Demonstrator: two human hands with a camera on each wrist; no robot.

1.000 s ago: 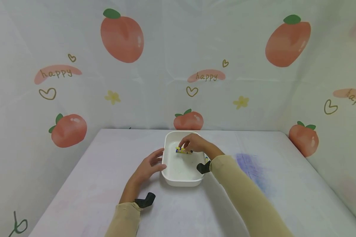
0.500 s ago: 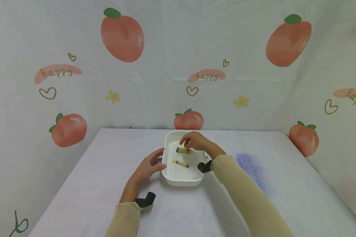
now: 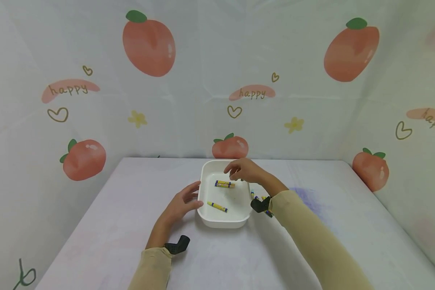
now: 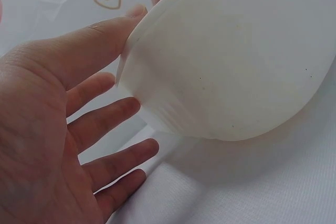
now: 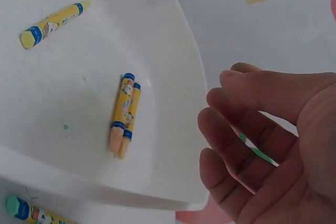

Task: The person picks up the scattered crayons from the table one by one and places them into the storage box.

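Observation:
A white rectangular tray (image 3: 222, 219) stands on the table with three crayons inside. Two peach-tipped crayons (image 5: 124, 111) in yellow wrappers lie side by side near its middle. A yellow crayon (image 3: 217, 207) lies nearer the tray's front, also visible in the right wrist view. My left hand (image 3: 181, 204) rests against the tray's left side, thumb at the rim and other fingers spread, fairly straight. Above the tray's back right rim is my right hand (image 3: 245, 170), its fingers loosely bent and nothing seen between them in the right wrist view.
Several more crayons (image 3: 268, 213) lie on the table just right of the tray, partly hidden by the right wrist's black camera mount (image 3: 259, 204). A blue-purple smudge (image 3: 306, 201) marks the white tabletop (image 3: 112, 225). Behind stands a fruit-printed cloth (image 3: 195, 80).
The yellow crayon has left my right fingers by the peach-tipped pair and shifted toward the tray's front. My right hand has moved right and back, uncovering crayons beside the tray. My left hand stayed put.

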